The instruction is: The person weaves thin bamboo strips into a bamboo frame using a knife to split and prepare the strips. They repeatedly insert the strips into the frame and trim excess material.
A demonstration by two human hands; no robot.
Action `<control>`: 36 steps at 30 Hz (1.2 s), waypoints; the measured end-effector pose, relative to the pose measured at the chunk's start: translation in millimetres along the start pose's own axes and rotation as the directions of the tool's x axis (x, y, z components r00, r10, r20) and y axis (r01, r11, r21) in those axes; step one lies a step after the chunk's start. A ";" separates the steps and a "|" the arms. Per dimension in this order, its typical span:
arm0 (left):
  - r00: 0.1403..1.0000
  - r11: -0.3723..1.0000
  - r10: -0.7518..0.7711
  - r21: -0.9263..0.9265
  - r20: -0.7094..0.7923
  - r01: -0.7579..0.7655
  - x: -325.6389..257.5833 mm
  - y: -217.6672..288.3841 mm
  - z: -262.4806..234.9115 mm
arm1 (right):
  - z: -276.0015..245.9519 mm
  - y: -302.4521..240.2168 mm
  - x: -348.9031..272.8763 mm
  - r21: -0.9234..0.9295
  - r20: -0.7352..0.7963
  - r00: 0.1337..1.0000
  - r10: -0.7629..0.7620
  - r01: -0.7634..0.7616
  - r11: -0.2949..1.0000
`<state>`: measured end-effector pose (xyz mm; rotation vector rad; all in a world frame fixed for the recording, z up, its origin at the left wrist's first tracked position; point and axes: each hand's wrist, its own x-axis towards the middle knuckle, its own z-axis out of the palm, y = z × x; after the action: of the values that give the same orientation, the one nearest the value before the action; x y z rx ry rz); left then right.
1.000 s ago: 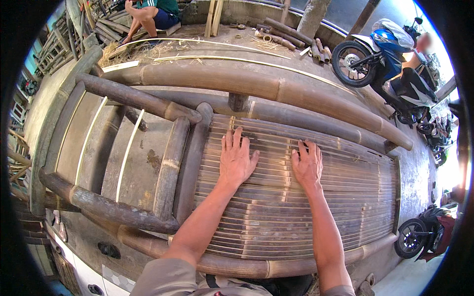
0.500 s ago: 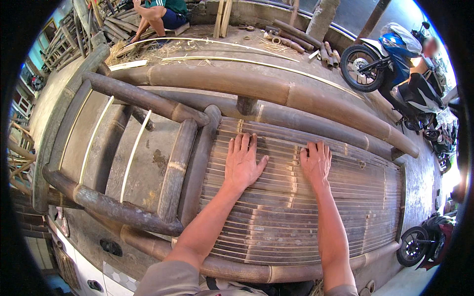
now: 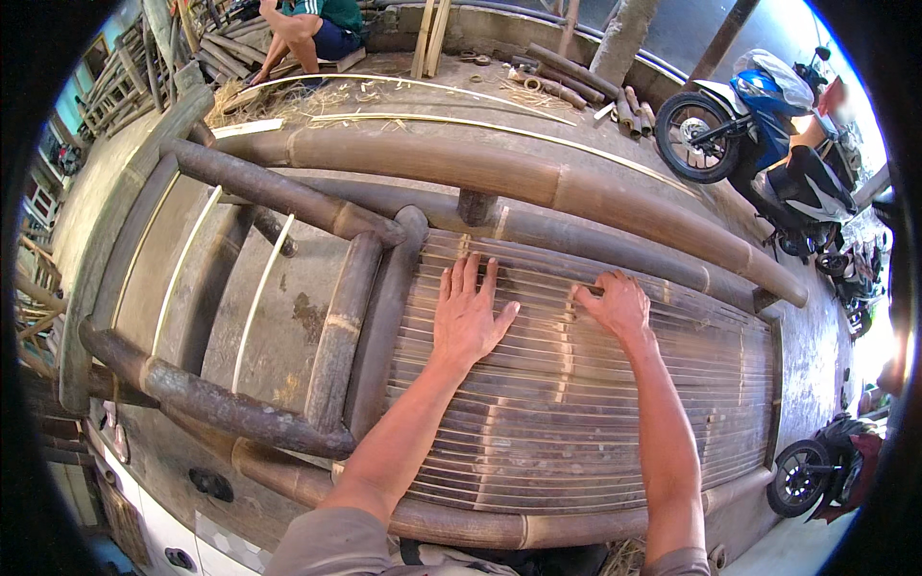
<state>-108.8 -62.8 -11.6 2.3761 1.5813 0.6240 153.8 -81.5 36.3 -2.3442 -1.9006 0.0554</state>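
Across the slats (image 3: pixel 576 422) of a bamboo bench (image 3: pixel 384 326), lays the left hand (image 3: pixel 466 322) palm down, open, fingers spread. Curls the right hand (image 3: pixel 619 309) beside it on the slats, thumb out to the left; cannot tell if gripping a slat or only touching. Has the slats under both hands, between far rail (image 3: pixel 538 176) and near rail (image 3: pixel 576 527). Shows, at left, two pale strips (image 3: pixel 254 299) spanning the end frame (image 3: pixel 221 403); past the far rail, a seated person (image 3: pixel 336 40), bamboo pieces (image 3: pixel 573 70) and a blue motorbike (image 3: pixel 759 120).

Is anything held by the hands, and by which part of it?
The left hand holds nothing, lying open on the bamboo slats; whether the curled right hand grips anything cannot be told.
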 end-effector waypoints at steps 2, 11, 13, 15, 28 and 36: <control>1.000 1.000 -0.009 0.002 0.001 0.009 0.7 -1.3 0.9 | -10.1 1.0 3.8 -0.057 0.104 0.994 -0.036 0.042 0.997; 0.999 0.999 0.030 -0.013 -0.034 -0.030 1.9 -4.7 3.1 | -19.6 16.9 4.6 0.068 0.039 0.999 -0.036 0.033 0.997; 1.000 1.000 0.007 0.002 -0.013 -0.007 2.0 -4.3 3.3 | -2.4 19.0 4.4 0.077 0.027 0.999 -0.041 0.039 0.996; 1.000 1.000 0.001 0.022 0.008 -0.001 2.4 -3.7 3.7 | 17.6 18.0 3.7 0.087 -0.060 0.995 -0.085 0.090 0.992; 0.999 1.000 -0.018 0.016 0.040 0.018 4.2 -3.8 5.0 | 7.8 16.6 -7.6 0.277 -0.167 0.985 -0.047 0.093 0.956; 0.993 0.995 -0.050 0.096 0.111 0.040 5.6 -2.7 6.7 | 44.7 17.0 -28.7 0.164 -0.465 0.870 -0.162 0.265 0.950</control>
<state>-106.1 -56.3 -17.3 2.3878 1.6443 0.4066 159.5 -109.8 -11.4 -1.7910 -1.7958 -0.2570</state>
